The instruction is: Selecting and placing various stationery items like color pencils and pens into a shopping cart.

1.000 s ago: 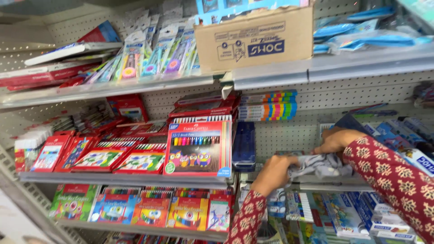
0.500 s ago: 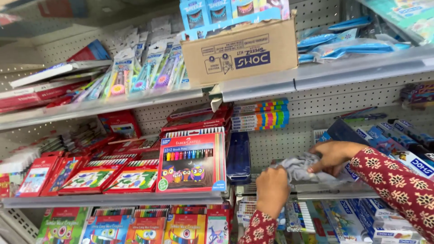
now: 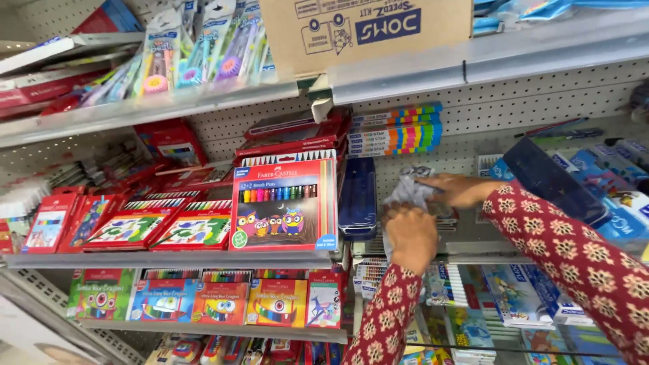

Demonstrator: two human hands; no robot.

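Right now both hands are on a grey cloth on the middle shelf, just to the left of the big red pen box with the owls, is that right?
Not quite. In the head view both hands, left hand and right hand, are on the grey cloth on the middle shelf, but to the right of the red pen box with the owls, beyond the dark blue case.

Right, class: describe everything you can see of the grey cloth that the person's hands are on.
The grey cloth looks soft, thin and crumpled, pale grey with darker patches. It lies bunched on the metal shelf, right of a dark blue flat case. The left hand presses its lower part; the right hand covers its upper right edge. Much of it is hidden beneath them.
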